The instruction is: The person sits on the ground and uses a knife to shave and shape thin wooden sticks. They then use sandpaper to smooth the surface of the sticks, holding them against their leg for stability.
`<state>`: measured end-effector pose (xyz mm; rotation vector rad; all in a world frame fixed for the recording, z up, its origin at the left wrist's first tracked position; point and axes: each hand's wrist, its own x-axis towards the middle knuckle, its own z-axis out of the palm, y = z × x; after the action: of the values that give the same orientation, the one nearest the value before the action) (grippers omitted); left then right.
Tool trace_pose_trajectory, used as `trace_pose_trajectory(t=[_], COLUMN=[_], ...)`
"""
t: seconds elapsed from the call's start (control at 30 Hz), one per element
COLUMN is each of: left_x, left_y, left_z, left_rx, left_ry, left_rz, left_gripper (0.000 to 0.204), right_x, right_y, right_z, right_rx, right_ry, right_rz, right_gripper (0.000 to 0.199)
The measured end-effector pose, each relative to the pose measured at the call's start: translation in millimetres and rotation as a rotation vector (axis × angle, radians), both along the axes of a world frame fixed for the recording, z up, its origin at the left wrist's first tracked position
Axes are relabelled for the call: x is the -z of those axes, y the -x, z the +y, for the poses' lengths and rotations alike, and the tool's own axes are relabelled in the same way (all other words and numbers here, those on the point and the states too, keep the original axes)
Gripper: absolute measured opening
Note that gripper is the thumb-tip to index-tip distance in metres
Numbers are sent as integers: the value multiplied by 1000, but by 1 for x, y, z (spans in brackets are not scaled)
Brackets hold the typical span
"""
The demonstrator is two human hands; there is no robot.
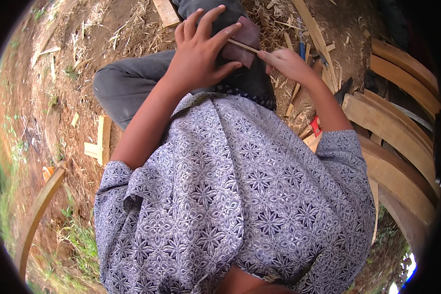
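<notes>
My right hand (283, 63) pinches one end of a thin, pale wooden stick (243, 45). The stick lies across a reddish-brown sheet, perhaps sandpaper (248, 33), which rests on my dark trouser leg. Over the other end of the stick is my left hand (201, 46), palm down with its fingers spread. Its index fingertip reaches the sheet's upper edge, and its thumb points towards the lower part of the sheet. The hand partly hides the stick's far end, so I cannot tell whether it presses on it.
Curved wooden pieces (389, 125) are stacked at the right. Beside my right arm lie a blue-handled tool (302, 49), a long wood strip (314, 29) and a red handle (316, 126). Wood blocks (103, 139) and another curved piece (39, 218) are at the left; shavings cover the dirt.
</notes>
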<state>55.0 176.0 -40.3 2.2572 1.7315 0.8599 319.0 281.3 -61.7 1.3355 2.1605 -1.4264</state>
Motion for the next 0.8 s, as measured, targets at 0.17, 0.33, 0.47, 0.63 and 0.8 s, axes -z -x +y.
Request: trace_pose_trajectory(t=[0.17,0.33,0.47,0.63,0.8], left_x=[-15,-15,-24,-25,-24], left_y=[13,15,16,17,17], left_z=[7,6,10,9,9], left_rx=[-10,-28,-36,-21,-13], left_ry=[63,90,122,98,98], left_rz=[79,133,185,199,184], left_gripper=[61,68,68,67,68], right_x=[-16,-5,-9,-17,-17], right_y=[25,-20,15,5,6], right_z=[-6,4,7,15,20], right_rx=[74,55,2,48,7], right_ry=[19,-40,-66,-173,-213], right_rz=[-111,-139,-48,-77,-39], right_gripper=[74,73,66,62,57])
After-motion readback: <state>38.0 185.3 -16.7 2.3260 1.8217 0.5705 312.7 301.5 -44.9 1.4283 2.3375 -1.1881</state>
